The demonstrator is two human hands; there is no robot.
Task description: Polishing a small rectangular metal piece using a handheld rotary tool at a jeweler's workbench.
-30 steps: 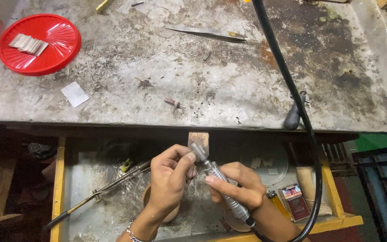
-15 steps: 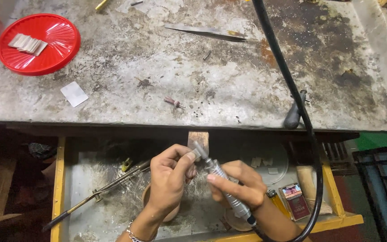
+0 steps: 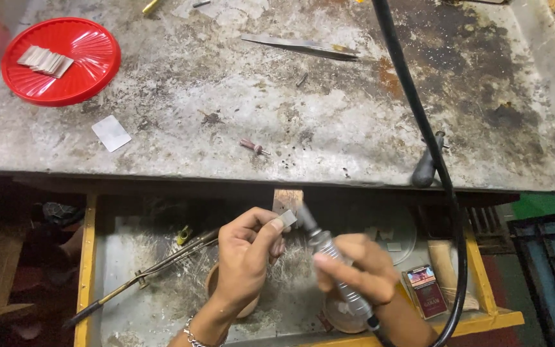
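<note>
My left hand (image 3: 246, 257) pinching small metal piece (image 3: 286, 220), my right hand (image 3: 354, 270) gripping rotary handpiece (image 3: 329, 254) against it, above open drawer (image 3: 130, 283), below counter (image 3: 290, 109).

Scarred metal workbench (image 3: 239, 109), yellow-framed drawer (image 3: 88, 257)

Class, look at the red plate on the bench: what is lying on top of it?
On the red plate lies a small fanned stack of flat silvery metal pieces, near its upper left. The rest of the plate is bare. Whatever is under the stack is covered.
</note>
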